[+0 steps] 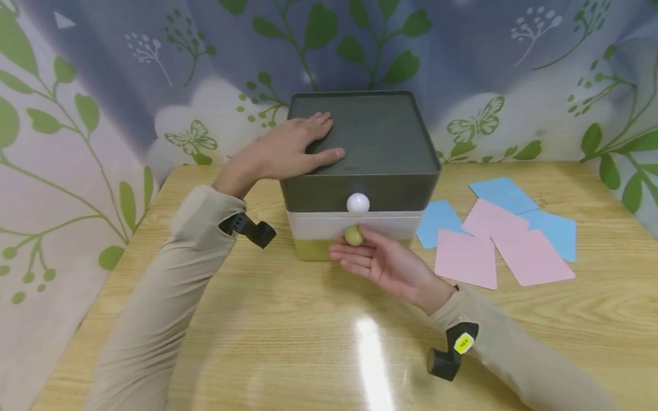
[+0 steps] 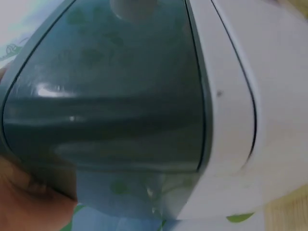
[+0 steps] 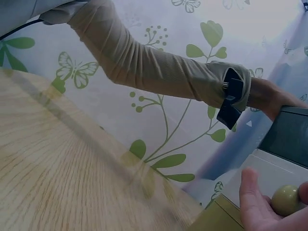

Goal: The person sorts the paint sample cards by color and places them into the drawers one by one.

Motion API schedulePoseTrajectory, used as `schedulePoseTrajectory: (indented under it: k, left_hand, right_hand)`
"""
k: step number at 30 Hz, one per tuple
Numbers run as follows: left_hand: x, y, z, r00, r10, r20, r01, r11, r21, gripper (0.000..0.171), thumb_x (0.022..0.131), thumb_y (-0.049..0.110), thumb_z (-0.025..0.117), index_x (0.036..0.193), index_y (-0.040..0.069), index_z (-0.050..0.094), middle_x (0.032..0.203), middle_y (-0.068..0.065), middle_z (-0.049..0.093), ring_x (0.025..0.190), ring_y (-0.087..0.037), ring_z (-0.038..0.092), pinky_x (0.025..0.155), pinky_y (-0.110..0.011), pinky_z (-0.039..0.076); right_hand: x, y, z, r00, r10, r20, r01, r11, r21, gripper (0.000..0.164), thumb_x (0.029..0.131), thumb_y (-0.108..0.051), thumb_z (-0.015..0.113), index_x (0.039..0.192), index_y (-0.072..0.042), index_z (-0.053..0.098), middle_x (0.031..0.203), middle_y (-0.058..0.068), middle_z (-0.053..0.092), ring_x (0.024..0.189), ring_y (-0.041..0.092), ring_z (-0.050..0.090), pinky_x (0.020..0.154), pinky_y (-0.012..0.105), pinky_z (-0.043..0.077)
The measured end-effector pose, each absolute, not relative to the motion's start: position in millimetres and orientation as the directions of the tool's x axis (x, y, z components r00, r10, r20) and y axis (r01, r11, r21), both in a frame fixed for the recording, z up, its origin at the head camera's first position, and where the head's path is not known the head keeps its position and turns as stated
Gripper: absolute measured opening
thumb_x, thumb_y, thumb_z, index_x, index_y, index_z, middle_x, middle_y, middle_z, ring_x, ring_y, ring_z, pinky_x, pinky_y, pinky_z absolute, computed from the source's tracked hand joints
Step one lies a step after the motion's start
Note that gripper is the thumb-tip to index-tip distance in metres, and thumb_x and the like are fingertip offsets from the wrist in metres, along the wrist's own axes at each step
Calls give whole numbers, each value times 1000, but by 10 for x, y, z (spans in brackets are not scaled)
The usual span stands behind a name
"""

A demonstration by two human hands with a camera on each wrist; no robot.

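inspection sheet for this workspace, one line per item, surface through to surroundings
surface: wooden table, with a bright reflection near the front
job's things: box upright on the table, grey above, white and yellow-green below; white knob and green knob at its front
clutter: three blue cards and three pink cards, some overlapping, right of the box
grips: left grip rests on the box top; right grip holds the green knob
cables: thin dark line by a sleeve, possibly a cable
surroundings: curtain patterned with leaves and butterflies
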State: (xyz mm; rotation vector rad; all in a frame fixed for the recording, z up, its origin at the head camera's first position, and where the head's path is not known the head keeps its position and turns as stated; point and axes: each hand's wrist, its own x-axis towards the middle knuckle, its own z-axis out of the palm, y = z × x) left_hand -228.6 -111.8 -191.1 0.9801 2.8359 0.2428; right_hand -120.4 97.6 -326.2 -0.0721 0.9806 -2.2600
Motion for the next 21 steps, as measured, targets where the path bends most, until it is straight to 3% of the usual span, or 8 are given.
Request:
schedulePoseTrajectory:
  k: [7, 21]
  left_hand:
    - [-2342, -1186, -1911, -764, 642, -62, 622, 759, 193, 77, 100, 54, 36, 153, 2, 15, 160, -13, 9, 147, -26, 8, 119, -40, 7]
    - [-2293, -1124, -1938, -774, 630, -63, 610, 768, 195, 76, 101, 52, 35, 154, 2, 13, 160, -13, 8, 148, -25, 7, 119, -40, 6]
  right_hand:
    - [-1143, 925, -3269, -764, -609, -215, 557, -452, -697, 38, 106, -23, 40, 124, 10, 44, 111, 20, 67, 108, 27, 65, 99, 36, 45]
    - [-710, 1031, -3343, -714, -687, -134, 523, -395, -755, 32, 105, -23, 43, 115, 6, 55, 112, 19, 68, 107, 28, 66, 95, 39, 49]
